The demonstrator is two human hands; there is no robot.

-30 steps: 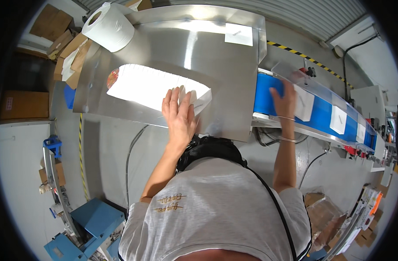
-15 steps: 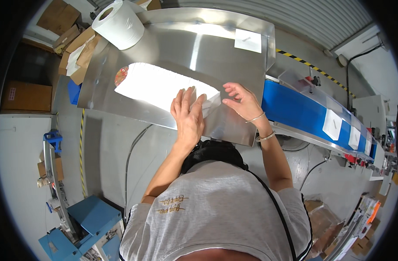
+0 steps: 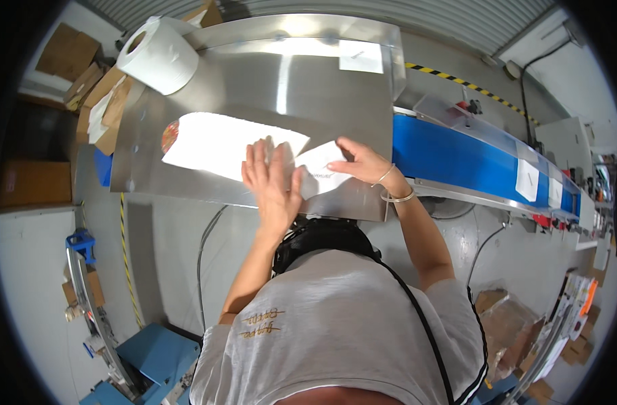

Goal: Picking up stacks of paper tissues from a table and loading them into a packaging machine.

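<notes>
A long row of overlapping white papers (image 3: 214,145) lies on the steel table, with a round, red-patterned piece (image 3: 170,137) at its left end. My left hand (image 3: 273,185) rests over the right end of this row, fingers extended and spread. To its right, a flat white paper piece with small dark print (image 3: 318,169) has come apart from the row. My right hand (image 3: 364,165) pinches that piece by its right edge, between thumb and fingers. The near side of the row is partly hidden by my left hand.
The steel table (image 3: 254,81) carries a large white paper roll (image 3: 158,57) at far left and a single white paper (image 3: 361,56) at far right. Alongside runs a blue conveyor belt (image 3: 450,158) bearing white papers (image 3: 526,179). Cardboard boxes (image 3: 109,115) stand at left.
My right hand, empty before, has moved left and now grips a printed white paper piece at the row's right end. Papers on the conveyor have shifted along it, away from the table.
</notes>
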